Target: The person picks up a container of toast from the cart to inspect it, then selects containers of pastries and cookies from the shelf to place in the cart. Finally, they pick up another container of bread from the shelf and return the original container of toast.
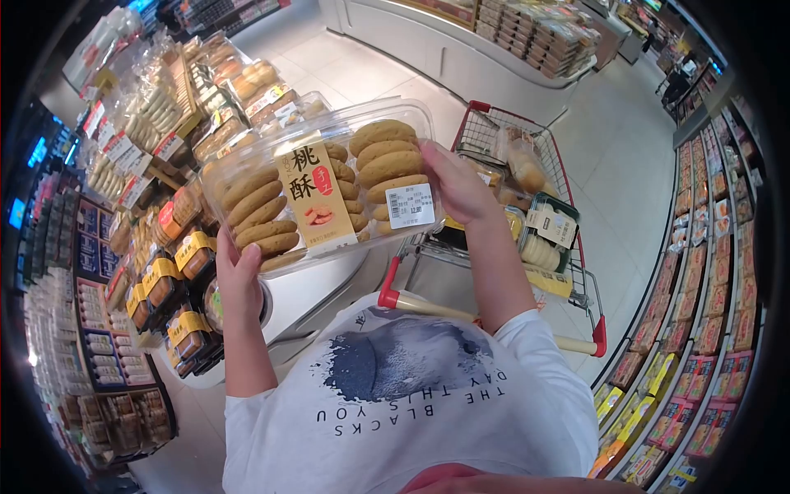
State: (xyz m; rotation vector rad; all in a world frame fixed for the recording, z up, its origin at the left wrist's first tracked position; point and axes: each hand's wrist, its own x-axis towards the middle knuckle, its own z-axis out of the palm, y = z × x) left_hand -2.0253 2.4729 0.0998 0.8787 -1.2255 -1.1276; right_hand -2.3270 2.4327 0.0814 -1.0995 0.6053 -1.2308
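Note:
A clear plastic box of cookies is held up in front of me, tilted, its right end higher. Round brown cookies stand in rows inside; a yellow paper band with Chinese characters crosses the middle, and a white price label sits at the right. My left hand grips the lower left corner, thumb on the front. On the right end, my right hand is closed around the edge with its thumb along the side. The fingers behind the box are hidden.
A shopping cart with a red handle stands at my right, holding several packaged foods. Packaged breads and pastries fill a display stand at the left. Long shelves of packets curve along the right; a white counter stands ahead.

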